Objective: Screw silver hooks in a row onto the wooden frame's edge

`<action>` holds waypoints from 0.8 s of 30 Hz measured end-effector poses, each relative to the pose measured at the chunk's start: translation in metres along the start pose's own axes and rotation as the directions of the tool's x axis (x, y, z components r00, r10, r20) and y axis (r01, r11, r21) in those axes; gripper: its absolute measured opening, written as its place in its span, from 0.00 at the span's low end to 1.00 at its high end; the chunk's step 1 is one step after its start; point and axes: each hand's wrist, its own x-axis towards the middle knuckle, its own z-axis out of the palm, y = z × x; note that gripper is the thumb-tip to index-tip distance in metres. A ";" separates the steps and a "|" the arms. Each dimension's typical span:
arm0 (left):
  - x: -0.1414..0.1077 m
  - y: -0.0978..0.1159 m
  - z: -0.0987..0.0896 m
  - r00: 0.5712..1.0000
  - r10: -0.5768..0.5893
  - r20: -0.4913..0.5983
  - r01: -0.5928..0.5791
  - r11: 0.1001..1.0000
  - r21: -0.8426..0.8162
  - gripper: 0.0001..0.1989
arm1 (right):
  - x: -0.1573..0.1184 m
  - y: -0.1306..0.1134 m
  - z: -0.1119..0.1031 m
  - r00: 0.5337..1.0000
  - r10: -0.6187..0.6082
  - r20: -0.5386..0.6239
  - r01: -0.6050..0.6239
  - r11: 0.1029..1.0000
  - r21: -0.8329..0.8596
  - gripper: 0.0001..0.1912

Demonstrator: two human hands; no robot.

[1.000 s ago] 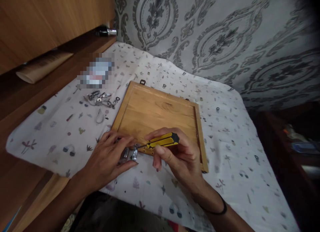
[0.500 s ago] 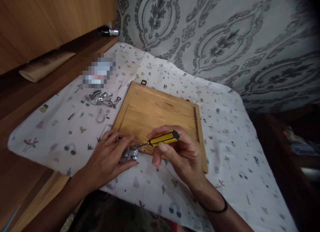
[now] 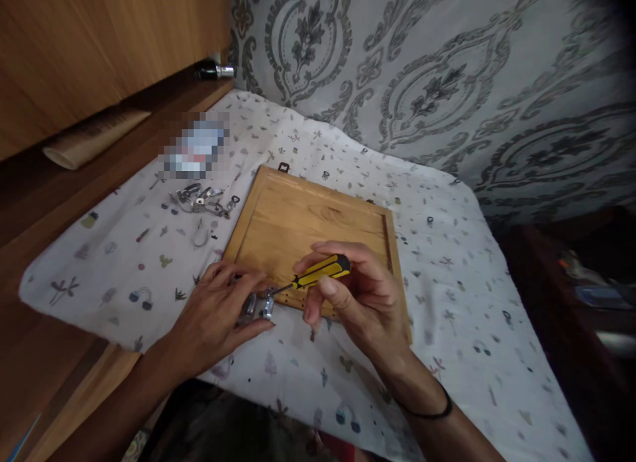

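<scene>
My right hand [image 3: 365, 293] is closed in a loose fingertip grip on a yellow-and-black screwdriver [image 3: 320, 272]. Its thin shaft slants down to the left, and the tip meets a shiny metal fitting [image 3: 268, 307] at the near-left corner of a framed wooden board [image 3: 313, 213]. From the left, my left hand [image 3: 221, 309] closes around that fitting, thumb on the near side and fingers over the board's corner. Those fingers partly cover the fitting. Any screw under the tip is too small to make out.
Loose metal fittings [image 3: 203, 200] lie in a pile left of the board, near a blurred-out flat object [image 3: 196, 144]. Dark small hardware [image 3: 283, 167] sits at the board's far edge. A patterned white cloth [image 3: 462, 316] covers the table. Wooden shelving [image 3: 114, 38] borders the left.
My right hand has shifted its fingers slightly around the screwdriver, and the handle's end has moved a little to the left. My left hand stays on the fitting.
</scene>
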 end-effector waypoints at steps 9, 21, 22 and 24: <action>-0.002 -0.002 0.002 1.000 0.003 -0.028 -0.002 0.999 0.037 0.24 | 0.010 -0.003 0.011 0.999 0.000 -0.037 0.002 0.999 0.054 0.15; 0.001 -0.004 -0.003 0.999 0.031 -0.014 -0.030 0.996 0.079 0.24 | 0.018 -0.004 0.007 0.999 0.025 -0.036 -0.021 0.994 0.108 0.21; 0.001 -0.004 -0.003 0.999 0.035 -0.014 -0.034 0.996 0.084 0.24 | 0.019 -0.004 0.008 0.999 0.028 -0.041 -0.023 0.992 0.124 0.22; 0.001 -0.004 -0.004 0.999 0.044 -0.005 -0.043 0.995 0.090 0.22 | 0.020 -0.004 0.007 1.000 0.015 -0.026 -0.011 0.989 0.144 0.22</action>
